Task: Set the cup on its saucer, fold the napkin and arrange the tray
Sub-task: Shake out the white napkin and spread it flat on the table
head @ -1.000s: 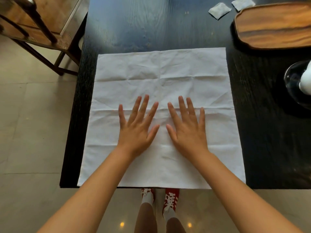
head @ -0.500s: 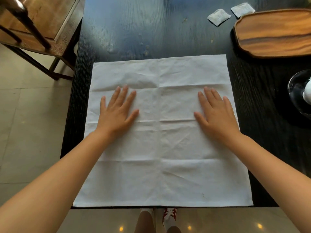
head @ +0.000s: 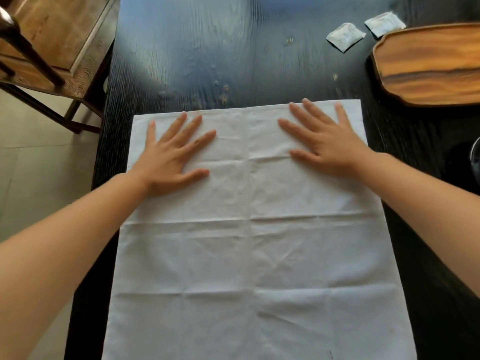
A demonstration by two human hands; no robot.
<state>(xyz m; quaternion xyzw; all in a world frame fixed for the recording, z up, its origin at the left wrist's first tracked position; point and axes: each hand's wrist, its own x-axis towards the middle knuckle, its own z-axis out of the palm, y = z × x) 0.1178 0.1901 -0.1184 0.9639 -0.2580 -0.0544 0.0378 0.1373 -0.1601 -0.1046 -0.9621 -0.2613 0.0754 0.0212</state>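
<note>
A large white napkin (head: 249, 242) lies unfolded and creased on the black table (head: 233, 53). My left hand (head: 171, 154) presses flat on its far left part, fingers spread. Near the napkin's far right corner my right hand (head: 327, 141) also lies flat and spread, fingertips at the far edge. A wooden tray (head: 428, 66) rests at the far right with nothing on it. At the right border only a sliver of a dark glass saucer (head: 475, 162) shows; the cup is out of view.
Two small white sachets (head: 345, 37) lie on the table just left of the tray's far end. A wooden chair (head: 52, 42) stands off the table's left side over a tiled floor (head: 39, 178). The table's left edge runs close beside the napkin.
Both hands slid from the napkin's middle outward and then toward its far edge, staying flat. The view tipped down, so the napkin fills more of the frame and the cup dropped out of sight.
</note>
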